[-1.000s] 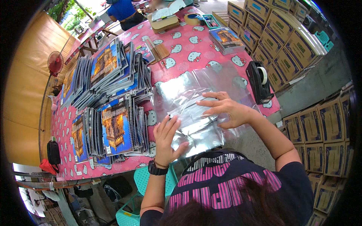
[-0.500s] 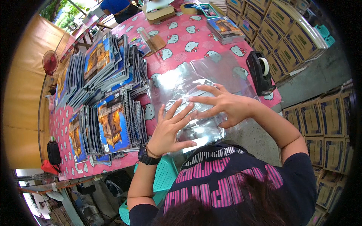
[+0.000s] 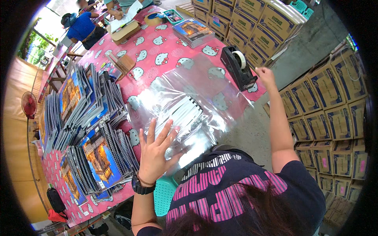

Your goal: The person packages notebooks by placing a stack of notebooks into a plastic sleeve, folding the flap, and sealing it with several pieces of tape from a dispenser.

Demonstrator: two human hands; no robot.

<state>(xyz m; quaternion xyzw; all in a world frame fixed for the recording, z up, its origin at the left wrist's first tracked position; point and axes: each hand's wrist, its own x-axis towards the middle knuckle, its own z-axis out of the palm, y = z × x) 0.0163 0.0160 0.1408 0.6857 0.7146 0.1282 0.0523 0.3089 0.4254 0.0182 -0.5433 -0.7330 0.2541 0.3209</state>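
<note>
Clear crinkled plastic wrap lies under the spread fingers of the left hand, which presses flat on the wrapped bundle of spiral notebooks near the table's front edge, apparently to keep the folded film from springing open. The right hand is raised beside the black tape dispenser, fingers curled; whether they pinch tape I cannot tell. Fanned stacks of blue-covered spiral notebooks crowd the pink cartoon-print tablecloth to the left. Brown cardboard boxes stand stacked on the right, and other people sit at the far end.
</note>
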